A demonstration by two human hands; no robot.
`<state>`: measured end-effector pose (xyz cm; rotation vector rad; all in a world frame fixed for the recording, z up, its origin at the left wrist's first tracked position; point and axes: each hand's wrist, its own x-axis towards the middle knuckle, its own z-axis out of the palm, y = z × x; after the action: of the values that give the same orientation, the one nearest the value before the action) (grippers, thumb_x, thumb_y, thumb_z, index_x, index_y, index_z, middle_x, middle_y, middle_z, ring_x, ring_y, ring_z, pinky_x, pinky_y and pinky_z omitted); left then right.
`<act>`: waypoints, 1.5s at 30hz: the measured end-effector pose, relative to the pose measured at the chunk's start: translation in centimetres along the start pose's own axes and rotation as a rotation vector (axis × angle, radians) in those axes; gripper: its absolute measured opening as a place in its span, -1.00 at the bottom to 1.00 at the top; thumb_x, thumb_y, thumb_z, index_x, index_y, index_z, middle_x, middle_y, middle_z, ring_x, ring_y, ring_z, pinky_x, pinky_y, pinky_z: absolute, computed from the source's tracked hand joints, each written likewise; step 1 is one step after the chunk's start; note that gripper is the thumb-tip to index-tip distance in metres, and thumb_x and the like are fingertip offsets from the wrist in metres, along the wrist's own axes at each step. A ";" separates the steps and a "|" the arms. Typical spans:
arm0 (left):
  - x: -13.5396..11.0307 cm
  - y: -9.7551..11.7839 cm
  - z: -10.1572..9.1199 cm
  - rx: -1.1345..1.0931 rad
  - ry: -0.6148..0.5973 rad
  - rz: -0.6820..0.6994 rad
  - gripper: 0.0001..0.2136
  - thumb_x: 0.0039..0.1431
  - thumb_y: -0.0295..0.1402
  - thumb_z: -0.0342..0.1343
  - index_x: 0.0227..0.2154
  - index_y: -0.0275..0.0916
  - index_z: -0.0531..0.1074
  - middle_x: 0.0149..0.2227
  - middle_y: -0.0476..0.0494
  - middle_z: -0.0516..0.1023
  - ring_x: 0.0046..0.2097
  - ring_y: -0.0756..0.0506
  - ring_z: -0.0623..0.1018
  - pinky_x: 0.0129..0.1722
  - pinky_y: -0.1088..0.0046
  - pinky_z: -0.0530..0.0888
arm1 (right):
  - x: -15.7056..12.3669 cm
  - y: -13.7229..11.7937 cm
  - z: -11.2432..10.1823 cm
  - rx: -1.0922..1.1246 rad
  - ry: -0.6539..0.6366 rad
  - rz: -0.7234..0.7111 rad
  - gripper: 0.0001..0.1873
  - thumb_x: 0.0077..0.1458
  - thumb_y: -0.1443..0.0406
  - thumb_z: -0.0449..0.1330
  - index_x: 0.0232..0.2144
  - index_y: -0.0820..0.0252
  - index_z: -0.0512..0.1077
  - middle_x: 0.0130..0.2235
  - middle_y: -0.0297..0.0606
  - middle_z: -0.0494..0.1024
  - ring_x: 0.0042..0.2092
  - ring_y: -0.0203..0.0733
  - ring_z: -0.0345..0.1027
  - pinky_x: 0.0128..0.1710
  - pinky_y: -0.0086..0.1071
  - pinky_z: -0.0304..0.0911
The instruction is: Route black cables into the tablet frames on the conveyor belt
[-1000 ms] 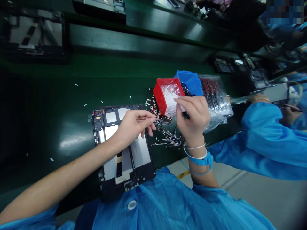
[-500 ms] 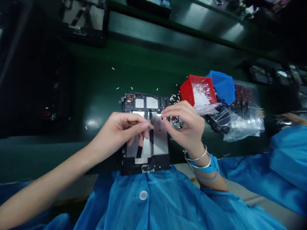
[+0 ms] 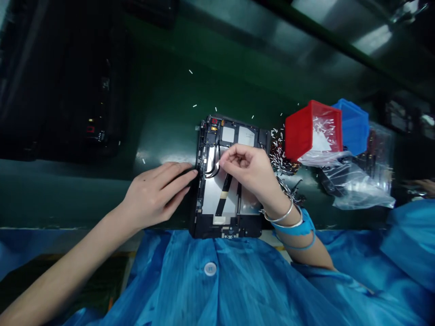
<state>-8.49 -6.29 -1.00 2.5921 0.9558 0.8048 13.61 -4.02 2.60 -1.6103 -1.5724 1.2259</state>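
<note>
An opened tablet chassis (image 3: 217, 199) with silver plates and black ribbon cables lies on the green belt at the near edge. My left hand (image 3: 158, 192) rests flat beside it, fingers stretched out, fingertips touching its left edge. My right hand (image 3: 246, 170) is over the upper middle of the chassis, thumb and fingers pinched together on a small part that I cannot make out, pressed near a curved black cable (image 3: 212, 167).
A red bin (image 3: 304, 131) and a blue bin (image 3: 356, 124) stand to the right, with clear plastic bags (image 3: 356, 185) of parts. Small loose parts (image 3: 283, 158) are scattered beside the chassis. Another person's blue sleeve (image 3: 413, 226) is at the far right.
My right hand came from the red bin to the chassis with a small piece. My left hand let go, moved left and now lies flat at the chassis edge. The view shifted left.
</note>
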 end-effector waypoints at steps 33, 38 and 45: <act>0.8 0.9 0.0 0.258 -0.060 0.155 -0.72 0.10 -0.64 0.04 -0.12 -0.39 0.42 -0.13 -0.35 0.59 -0.16 -0.25 0.60 -0.38 0.32 0.53 | 0.8 -0.5 -0.9 -0.229 -0.099 -0.063 -0.93 -0.08 0.44 0.21 -0.51 0.21 0.39 -0.62 -0.51 0.32 -0.55 -0.46 0.11 -0.46 -0.47 0.05; 1.5 1.1 0.0 0.222 -0.047 0.197 -0.73 0.18 -0.45 0.06 -0.07 -0.41 0.42 -0.06 -0.42 0.55 -0.09 -0.32 0.57 -0.28 0.21 0.50 | 1.2 -0.3 -1.4 -0.213 -0.137 -0.041 -0.94 -0.05 0.43 0.21 -0.52 0.24 0.42 -0.64 -0.50 0.32 -0.56 -0.46 0.12 -0.49 -0.46 0.04; 1.5 0.6 0.5 0.252 -0.129 0.204 -0.62 0.27 -0.24 0.01 0.06 -0.37 0.36 0.06 -0.43 0.47 0.01 -0.34 0.52 -0.16 0.14 0.45 | 1.2 -0.4 -1.4 -0.265 -0.112 -0.034 -0.92 -0.04 0.43 0.22 -0.53 0.23 0.42 -0.65 -0.51 0.32 -0.56 -0.45 0.12 -0.47 -0.44 0.03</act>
<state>-6.90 -5.81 -0.56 2.9548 0.8114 0.5854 14.51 -2.58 3.26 -1.6913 -1.8912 1.1451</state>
